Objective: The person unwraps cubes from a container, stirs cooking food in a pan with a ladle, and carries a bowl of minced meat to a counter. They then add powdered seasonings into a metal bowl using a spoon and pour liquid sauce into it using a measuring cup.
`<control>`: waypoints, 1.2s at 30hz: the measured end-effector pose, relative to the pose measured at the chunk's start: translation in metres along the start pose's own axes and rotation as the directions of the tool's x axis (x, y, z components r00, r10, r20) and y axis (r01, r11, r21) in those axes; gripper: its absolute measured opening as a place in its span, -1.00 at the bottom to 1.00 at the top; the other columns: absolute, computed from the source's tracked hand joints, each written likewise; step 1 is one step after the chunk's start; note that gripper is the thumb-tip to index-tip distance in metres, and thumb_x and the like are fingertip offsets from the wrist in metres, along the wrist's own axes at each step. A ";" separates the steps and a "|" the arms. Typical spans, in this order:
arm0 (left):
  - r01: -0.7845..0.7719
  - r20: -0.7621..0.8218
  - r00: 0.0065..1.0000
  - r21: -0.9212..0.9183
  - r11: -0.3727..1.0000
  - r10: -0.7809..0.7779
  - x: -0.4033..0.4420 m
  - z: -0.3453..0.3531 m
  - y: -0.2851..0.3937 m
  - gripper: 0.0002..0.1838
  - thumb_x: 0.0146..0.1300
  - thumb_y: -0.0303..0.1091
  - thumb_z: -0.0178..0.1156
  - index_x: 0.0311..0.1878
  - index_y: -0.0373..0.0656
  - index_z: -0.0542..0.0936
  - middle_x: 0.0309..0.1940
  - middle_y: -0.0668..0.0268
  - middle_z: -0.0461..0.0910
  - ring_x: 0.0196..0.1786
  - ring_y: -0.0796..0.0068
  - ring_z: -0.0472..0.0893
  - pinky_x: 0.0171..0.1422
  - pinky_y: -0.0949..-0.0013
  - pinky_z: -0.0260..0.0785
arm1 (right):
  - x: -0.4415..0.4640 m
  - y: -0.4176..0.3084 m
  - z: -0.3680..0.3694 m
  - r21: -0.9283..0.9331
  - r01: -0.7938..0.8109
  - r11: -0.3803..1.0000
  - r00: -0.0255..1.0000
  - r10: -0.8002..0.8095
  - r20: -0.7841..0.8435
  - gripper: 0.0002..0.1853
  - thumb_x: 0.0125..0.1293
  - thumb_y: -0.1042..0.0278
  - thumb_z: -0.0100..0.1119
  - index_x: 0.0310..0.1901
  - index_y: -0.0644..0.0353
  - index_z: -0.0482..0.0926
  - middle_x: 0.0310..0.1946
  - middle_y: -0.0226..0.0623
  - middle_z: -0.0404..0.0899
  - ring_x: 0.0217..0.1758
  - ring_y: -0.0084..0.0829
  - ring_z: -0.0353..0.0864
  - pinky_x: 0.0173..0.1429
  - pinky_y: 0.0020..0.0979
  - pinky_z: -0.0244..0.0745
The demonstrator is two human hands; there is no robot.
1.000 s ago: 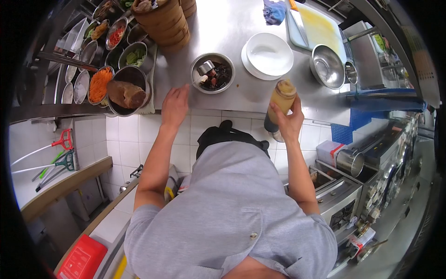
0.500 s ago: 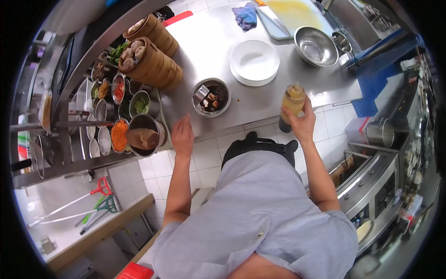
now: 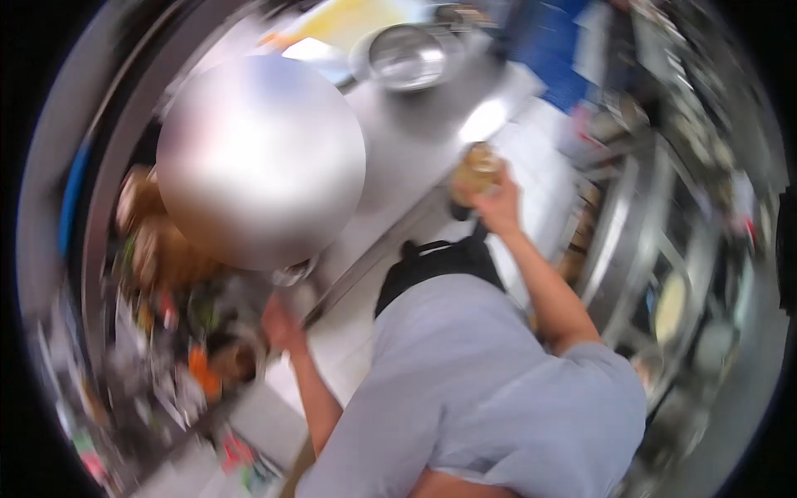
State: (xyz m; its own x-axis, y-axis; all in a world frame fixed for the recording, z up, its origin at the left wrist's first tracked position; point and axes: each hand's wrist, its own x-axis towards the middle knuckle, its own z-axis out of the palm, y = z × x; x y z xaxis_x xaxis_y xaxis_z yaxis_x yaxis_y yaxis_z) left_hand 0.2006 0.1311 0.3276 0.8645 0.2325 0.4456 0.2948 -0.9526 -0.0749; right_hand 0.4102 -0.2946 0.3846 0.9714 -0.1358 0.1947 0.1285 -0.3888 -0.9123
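My right hand (image 3: 496,203) is wrapped round a squeeze bottle (image 3: 476,168) with yellowish contents, held in front of the steel counter's edge. On the left, my left hand (image 3: 283,322) is near the lower rim of a small metal bowl (image 3: 294,272). Motion smears its fingers, so I cannot make out whether it holds anything. Most of that bowl and its contents lie behind a large round blurred patch, which also hides the stacked plates' place on the counter.
A steel mixing bowl (image 3: 407,58) stands at the back of the counter (image 3: 415,137), beside a yellow-stained cutting board (image 3: 357,25). Bamboo steamers (image 3: 166,253) and ingredient containers, including shredded orange food (image 3: 202,371), are at left. Steel kitchen equipment (image 3: 614,232) lines the right side.
My view has swung, so the counter and its things appear shifted left and turned. The squeeze bottle stays in my right hand. Blur and a round patch now obscure much of the counter.
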 end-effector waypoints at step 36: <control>0.184 0.204 0.930 0.461 0.868 -0.305 0.180 0.036 0.366 -0.70 0.43 -0.19 0.02 -0.04 -0.14 0.65 -0.20 0.17 0.69 -0.20 0.18 0.68 -0.11 0.16 0.52 | 0.264 0.362 -0.932 -0.255 -0.667 0.700 -0.168 -0.474 -0.865 -0.21 -0.29 0.16 0.64 0.03 0.27 0.49 0.02 0.06 0.57 0.12 0.08 0.53 0.21 -0.04 0.41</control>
State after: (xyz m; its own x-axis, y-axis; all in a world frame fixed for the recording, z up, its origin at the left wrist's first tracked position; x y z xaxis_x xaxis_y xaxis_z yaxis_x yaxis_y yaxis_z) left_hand 0.4787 -0.1692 0.3486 0.7973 0.5468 0.2555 0.6024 -0.6941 -0.3941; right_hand 0.5268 -1.3205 0.4409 -0.3962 -0.5809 0.7110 -0.6086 -0.4138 -0.6771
